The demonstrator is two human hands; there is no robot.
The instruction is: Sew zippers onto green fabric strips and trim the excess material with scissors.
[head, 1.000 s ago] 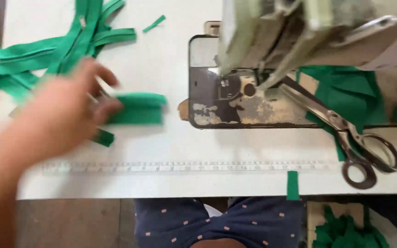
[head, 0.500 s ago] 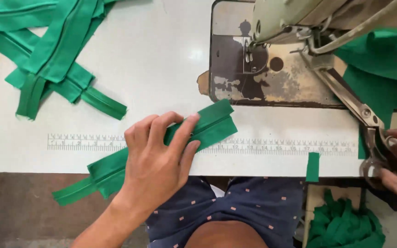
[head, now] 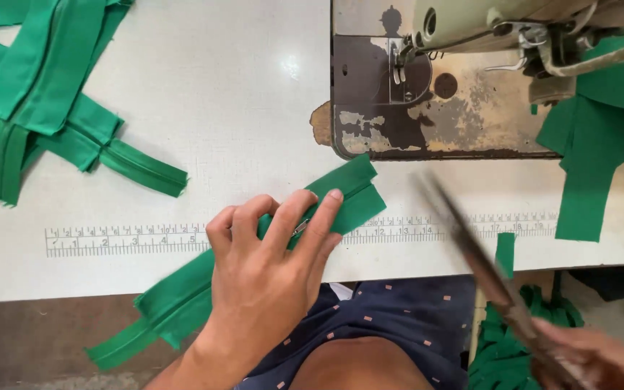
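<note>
My left hand [head: 265,271] presses flat on a green zipper strip [head: 348,191] that lies slanted across the white table's front edge, over the printed ruler [head: 124,240]. A small metal zipper pull shows between my fingers. My right hand [head: 601,361] is at the bottom right, blurred, gripping a pair of scissors [head: 471,253] whose blades point up and left toward the strip's upper end. The blades do not touch the strip.
A sewing machine [head: 471,29] with a worn metal bed [head: 427,123] stands at the top right. A pile of green strips [head: 37,108] lies at the top left. Green fabric [head: 601,137] hangs at the right; more green pieces [head: 507,354] lie below the table edge.
My right hand has lifted the scissors off the table's right side and swung them toward the strip. My left hand stays pressed on the strip.
</note>
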